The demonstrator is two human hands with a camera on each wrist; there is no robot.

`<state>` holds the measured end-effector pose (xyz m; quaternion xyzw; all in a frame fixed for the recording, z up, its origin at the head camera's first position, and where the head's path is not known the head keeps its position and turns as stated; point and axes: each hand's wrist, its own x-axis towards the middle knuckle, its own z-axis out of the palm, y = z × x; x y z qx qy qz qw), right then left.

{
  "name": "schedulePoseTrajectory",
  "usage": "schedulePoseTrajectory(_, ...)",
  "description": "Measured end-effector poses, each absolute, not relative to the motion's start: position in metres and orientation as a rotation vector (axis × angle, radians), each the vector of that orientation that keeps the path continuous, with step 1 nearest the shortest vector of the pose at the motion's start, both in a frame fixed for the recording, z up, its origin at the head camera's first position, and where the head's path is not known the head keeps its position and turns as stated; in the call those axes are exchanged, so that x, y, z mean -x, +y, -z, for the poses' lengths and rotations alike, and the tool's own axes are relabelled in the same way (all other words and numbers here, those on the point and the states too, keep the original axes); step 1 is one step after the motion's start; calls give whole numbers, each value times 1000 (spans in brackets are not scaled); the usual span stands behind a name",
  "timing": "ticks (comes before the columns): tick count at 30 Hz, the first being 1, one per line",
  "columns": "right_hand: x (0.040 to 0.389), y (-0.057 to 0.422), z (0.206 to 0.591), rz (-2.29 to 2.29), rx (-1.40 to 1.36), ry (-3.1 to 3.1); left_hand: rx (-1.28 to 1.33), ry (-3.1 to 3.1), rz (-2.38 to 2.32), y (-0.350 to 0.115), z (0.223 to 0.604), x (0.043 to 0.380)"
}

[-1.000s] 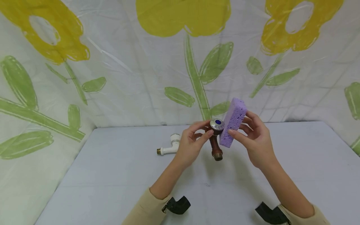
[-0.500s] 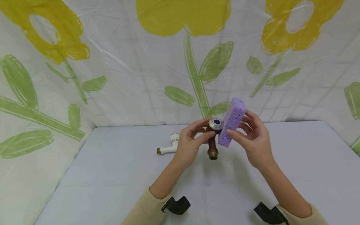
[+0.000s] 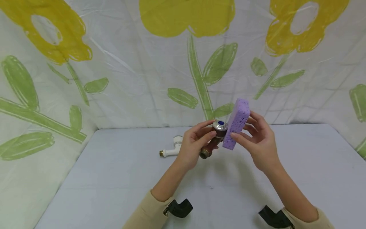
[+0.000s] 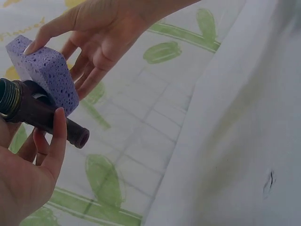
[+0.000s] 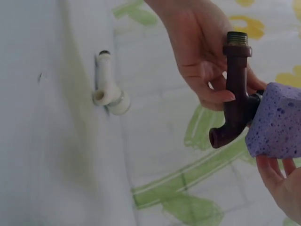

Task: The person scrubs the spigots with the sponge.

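Here's the tap (image 3: 215, 142), up off the table (image 3: 120, 178), lying just right of the left hand's (image 3: 191, 149) fingers, which pinch it with thumb in front and fingers behind. The left hand is the nearer, right on the tap; the right hand (image 3: 261, 141) sits across the sponge (image 3: 236, 124), pinching it between thumb and fingertips. The sponge stands on edge, long side steep, top leaning right, its left face up against the knob (image 3: 220, 125), though the contact line is partly hidden, so call that touching as far as one can tell. The tap's long axis slants: threaded end (image 3: 204, 154) toward the person and left, spout (image 4: 79, 136) away, knob face tipped up. Behind the left hand, the white tap (image 3: 172, 149) lies on the table.
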<state>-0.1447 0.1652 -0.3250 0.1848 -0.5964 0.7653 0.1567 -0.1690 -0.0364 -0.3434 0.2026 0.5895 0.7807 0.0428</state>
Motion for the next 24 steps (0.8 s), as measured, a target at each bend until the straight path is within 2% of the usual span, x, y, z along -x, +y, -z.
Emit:
schedulePoseTrajectory(13,147,169,325,-2150,-502,-1702,-582,1693,-2336,-38,340,168)
schedulePoseTrajectory(24,150,171,324,-2127,-406,-1698,-721,1813,-2071,-50,328,166)
